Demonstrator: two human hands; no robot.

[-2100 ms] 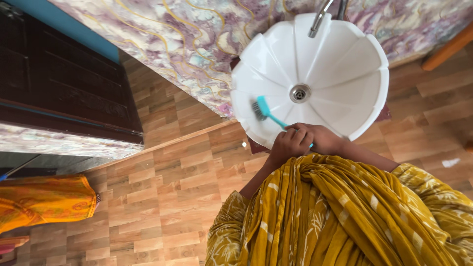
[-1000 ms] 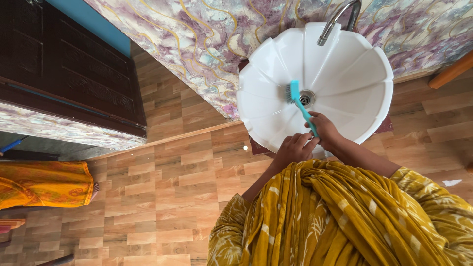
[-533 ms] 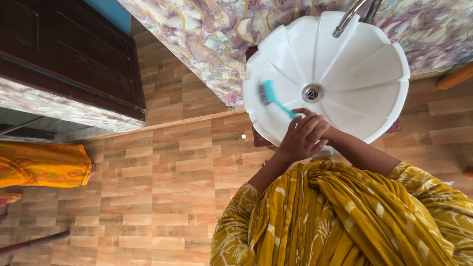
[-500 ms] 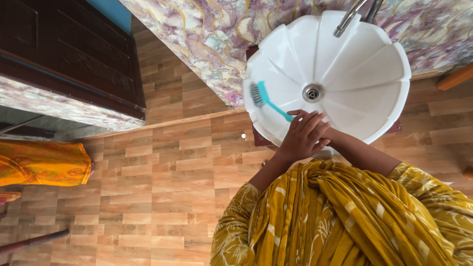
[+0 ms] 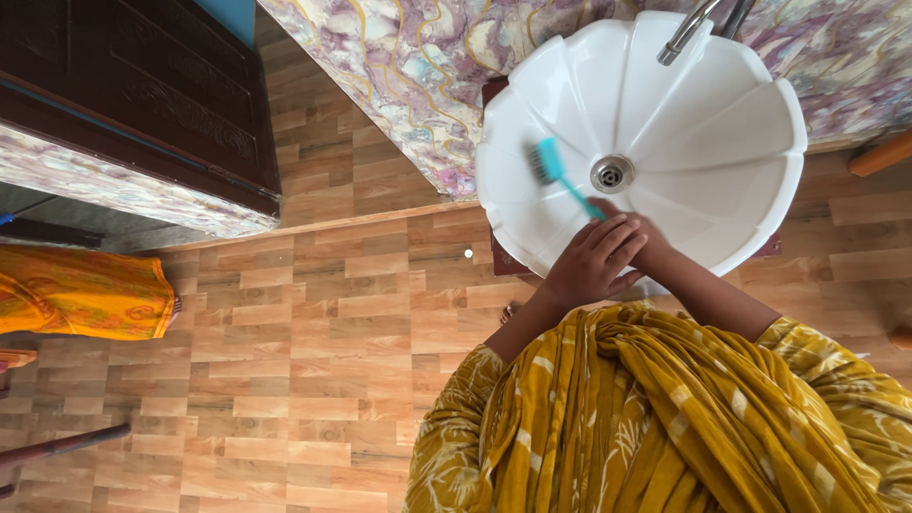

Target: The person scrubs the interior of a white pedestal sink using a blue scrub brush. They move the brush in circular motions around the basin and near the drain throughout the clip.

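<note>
Brush (image 5: pixel 555 175): one, teal, bristles against white basin (image 5: pixel 722 142), upper right.
Right hand (image 5: pixel 655 249): gripped handle.
Left hand (image 5: pixel 589 266): fingers spread, laid over right.

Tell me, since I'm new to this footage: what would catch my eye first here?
The white fluted basin at upper right, with a metal tap over it and a drain at its centre. The right hand holds a teal brush against its left inner wall, the left hand laid over it. Mustard-yellow patterned cloth fills the lower right.
</note>
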